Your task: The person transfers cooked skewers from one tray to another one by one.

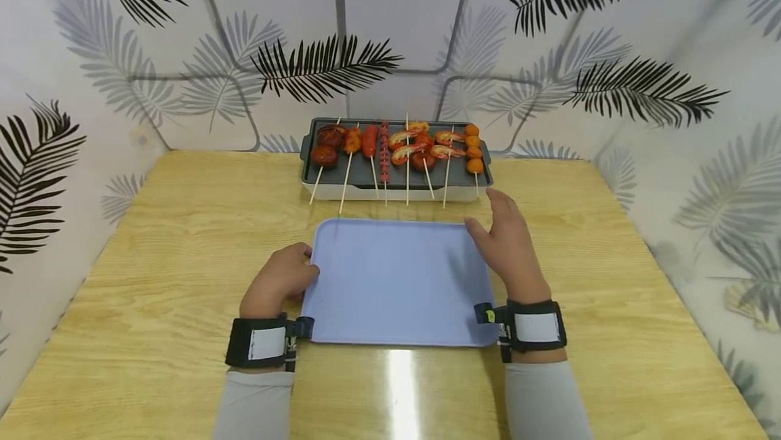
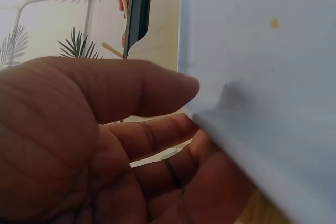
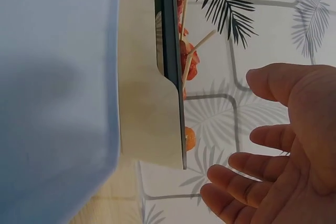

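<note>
A pale blue rectangular tray (image 1: 399, 284) lies on the wooden table in front of the grill. My left hand (image 1: 282, 278) grips its left edge. In the left wrist view the thumb (image 2: 163, 87) lies over the tray's rim and the other fingers curl beneath it. My right hand (image 1: 506, 243) is held above the tray's far right corner, thumb and fingers spread apart, holding nothing. In the right wrist view that open hand (image 3: 283, 156) shows apart from the tray's edge (image 3: 113, 103).
Behind the tray stands a grill with a dark top plate (image 1: 464, 179) and pale base. Several food skewers lie across it, with sausage (image 1: 369, 140), shrimp (image 1: 448, 151) and orange balls (image 1: 474, 166); their sticks overhang the front. A leaf-patterned cloth (image 1: 403, 33) hangs behind the table (image 1: 183, 257).
</note>
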Available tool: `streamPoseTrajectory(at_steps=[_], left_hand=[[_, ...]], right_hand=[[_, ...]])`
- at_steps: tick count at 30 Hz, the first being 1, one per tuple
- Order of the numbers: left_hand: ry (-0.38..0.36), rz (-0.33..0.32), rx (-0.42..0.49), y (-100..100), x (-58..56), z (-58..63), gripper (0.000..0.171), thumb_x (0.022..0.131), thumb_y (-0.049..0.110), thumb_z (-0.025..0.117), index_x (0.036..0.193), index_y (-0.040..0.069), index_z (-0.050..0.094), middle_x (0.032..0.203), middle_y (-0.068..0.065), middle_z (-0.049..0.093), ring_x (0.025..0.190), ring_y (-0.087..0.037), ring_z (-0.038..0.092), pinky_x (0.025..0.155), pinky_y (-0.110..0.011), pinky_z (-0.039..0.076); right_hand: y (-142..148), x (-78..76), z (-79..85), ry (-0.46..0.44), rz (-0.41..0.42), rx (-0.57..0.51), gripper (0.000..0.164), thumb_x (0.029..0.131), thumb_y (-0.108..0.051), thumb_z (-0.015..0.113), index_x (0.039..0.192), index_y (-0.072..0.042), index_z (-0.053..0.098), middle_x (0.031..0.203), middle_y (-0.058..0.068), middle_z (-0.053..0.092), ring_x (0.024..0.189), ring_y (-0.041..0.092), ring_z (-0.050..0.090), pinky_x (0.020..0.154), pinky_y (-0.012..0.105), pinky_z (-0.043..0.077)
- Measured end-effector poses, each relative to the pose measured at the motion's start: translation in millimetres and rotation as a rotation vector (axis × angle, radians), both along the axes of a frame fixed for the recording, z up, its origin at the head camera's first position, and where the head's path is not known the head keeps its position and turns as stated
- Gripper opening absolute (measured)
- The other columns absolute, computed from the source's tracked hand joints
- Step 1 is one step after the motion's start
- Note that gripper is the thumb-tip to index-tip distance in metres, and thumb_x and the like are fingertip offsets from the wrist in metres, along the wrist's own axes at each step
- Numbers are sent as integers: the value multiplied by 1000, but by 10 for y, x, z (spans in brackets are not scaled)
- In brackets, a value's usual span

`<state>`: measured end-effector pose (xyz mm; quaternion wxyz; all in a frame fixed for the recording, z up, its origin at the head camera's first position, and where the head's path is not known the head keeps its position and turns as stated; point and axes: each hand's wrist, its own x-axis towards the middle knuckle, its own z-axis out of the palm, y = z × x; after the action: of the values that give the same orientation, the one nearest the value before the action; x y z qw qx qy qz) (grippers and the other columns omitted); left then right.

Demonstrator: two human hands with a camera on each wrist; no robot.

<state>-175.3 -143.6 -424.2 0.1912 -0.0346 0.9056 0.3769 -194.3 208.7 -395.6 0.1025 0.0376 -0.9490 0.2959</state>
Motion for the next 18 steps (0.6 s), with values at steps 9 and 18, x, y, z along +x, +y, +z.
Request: streamPoseTrajectory(at_steps=[9, 18], left_hand=[[-5, 22, -6, -9, 0, -13, 48, 94, 12, 50, 138, -7, 48, 99, -20, 62, 62, -22, 60, 53, -30, 52], [9, 61, 2, 24, 21, -26, 47, 95, 17, 50, 137, -5, 50, 103, -21, 62, 68, -25, 61, 55, -32, 52]], right_hand=[[-49, -100, -12, -18, -11, -8, 64, 97, -21, 61, 148, 8, 35, 147, 30, 39, 135, 45, 39, 107, 58, 34], [-23, -409, -6, 14, -18, 130, 57, 95, -17, 58, 142, 12, 41, 136, 35, 47, 120, 49, 50, 97, 59, 43]])
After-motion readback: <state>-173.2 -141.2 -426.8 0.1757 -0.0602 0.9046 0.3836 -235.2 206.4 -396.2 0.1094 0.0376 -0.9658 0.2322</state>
